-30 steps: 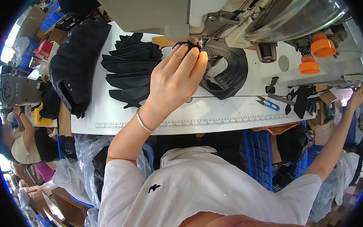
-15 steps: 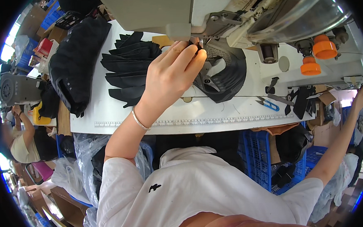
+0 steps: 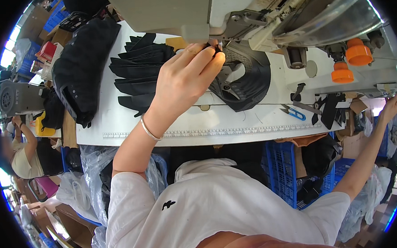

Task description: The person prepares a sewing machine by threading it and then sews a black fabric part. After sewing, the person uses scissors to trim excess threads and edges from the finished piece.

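Your left hand (image 3: 185,82) pinching at the sewing machine's needle (image 3: 217,44), black fabric piece (image 3: 250,83) lying beneath on the tabletop (image 3: 185,127), your right hand (image 3: 391,107) reaching far aside.

The white, flat-topped counter (image 3: 234,122) carries a printed ruler strip along its near edge. At about ten o'clock on it lies a fanned stack of black cut fabric pieces (image 3: 135,73), and just beyond that, at the counter's nine o'clock end, a heap of black padded fabric (image 3: 85,71) hangs partly over the edge. Near the middle, at about one o'clock, a curved black fabric piece (image 3: 250,83) rests under the white sewing machine (image 3: 264,12), which stands along the far side. Small blue-handled thread snips (image 3: 293,112) lie toward three o'clock, just beside several small black fabric scraps (image 3: 328,108).
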`<action>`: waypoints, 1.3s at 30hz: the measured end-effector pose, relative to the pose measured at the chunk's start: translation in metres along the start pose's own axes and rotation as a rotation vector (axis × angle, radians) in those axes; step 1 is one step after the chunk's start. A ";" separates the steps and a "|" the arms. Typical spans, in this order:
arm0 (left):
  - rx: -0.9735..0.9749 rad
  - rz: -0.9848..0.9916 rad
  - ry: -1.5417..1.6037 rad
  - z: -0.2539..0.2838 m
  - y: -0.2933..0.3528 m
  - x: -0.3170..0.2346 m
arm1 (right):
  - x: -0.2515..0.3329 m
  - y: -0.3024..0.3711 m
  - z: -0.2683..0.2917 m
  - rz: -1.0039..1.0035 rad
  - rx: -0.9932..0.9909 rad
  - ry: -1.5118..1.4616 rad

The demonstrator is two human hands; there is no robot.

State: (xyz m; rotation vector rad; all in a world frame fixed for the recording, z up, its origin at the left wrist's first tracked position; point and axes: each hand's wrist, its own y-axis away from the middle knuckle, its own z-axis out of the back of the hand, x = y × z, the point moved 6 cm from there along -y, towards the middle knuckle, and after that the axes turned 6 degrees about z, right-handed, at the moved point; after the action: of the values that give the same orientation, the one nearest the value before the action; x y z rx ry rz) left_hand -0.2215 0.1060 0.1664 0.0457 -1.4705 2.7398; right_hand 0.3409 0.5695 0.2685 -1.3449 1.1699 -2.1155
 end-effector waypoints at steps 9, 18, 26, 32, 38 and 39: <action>0.020 0.007 0.040 -0.001 0.000 0.003 | -0.012 -0.001 0.005 -0.016 -0.029 0.032; 0.066 0.011 0.036 0.004 -0.005 -0.001 | -0.022 -0.017 0.013 -0.037 -0.003 0.030; 0.097 0.054 0.047 0.000 -0.001 0.004 | -0.001 -0.020 0.008 0.014 0.004 0.117; 0.123 0.070 0.041 0.000 0.000 0.004 | 0.005 0.008 0.003 -0.024 -0.028 0.076; 0.095 0.035 0.044 -0.001 0.001 0.006 | -0.015 0.003 0.008 -0.041 -0.049 0.049; 0.053 0.000 0.043 -0.002 0.000 0.007 | -0.019 0.003 0.010 -0.050 -0.038 0.050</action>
State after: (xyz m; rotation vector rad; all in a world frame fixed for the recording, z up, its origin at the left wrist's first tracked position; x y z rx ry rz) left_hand -0.2284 0.1081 0.1660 -0.0114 -1.3874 2.7610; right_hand 0.3587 0.5765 0.2576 -1.3581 1.2142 -2.1838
